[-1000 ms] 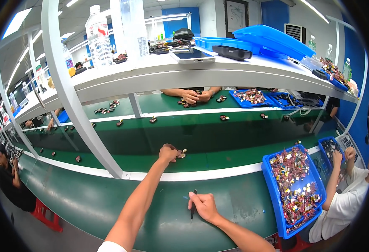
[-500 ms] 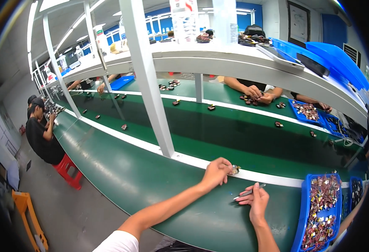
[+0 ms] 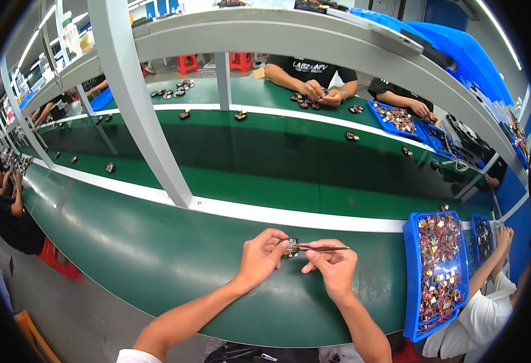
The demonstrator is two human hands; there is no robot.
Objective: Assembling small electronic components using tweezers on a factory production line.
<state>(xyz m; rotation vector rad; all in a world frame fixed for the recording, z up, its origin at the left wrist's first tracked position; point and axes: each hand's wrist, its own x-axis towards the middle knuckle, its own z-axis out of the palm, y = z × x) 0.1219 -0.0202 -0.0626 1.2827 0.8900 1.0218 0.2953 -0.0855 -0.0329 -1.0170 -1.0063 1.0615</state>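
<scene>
Pinched in my left hand (image 3: 260, 259) is a small dark electronic part (image 3: 290, 244), partly hidden by the fingers. My right hand (image 3: 334, 269) is closed on a pair of slim metal tweezers (image 3: 327, 248), whose tips reach the part. Both hands meet just above the green work surface (image 3: 217, 242), on the near side of a white rail (image 3: 289, 219). To the right of my right hand stands a blue tray (image 3: 410, 284), heaped with small red-wired parts (image 3: 438, 260).
A grey post (image 3: 138, 115) and an overhead shelf (image 3: 277, 37) stand in front. Beyond the rail, a green belt (image 3: 247, 193) carries scattered parts. Co-workers' hands (image 3: 323, 95) handle parts across it. Another person's arm (image 3: 489, 260) is close by, right of the tray.
The view has swung right and down. My left hand has come back from the white rail with the small part, and my right hand has brought the tweezers up to it.
</scene>
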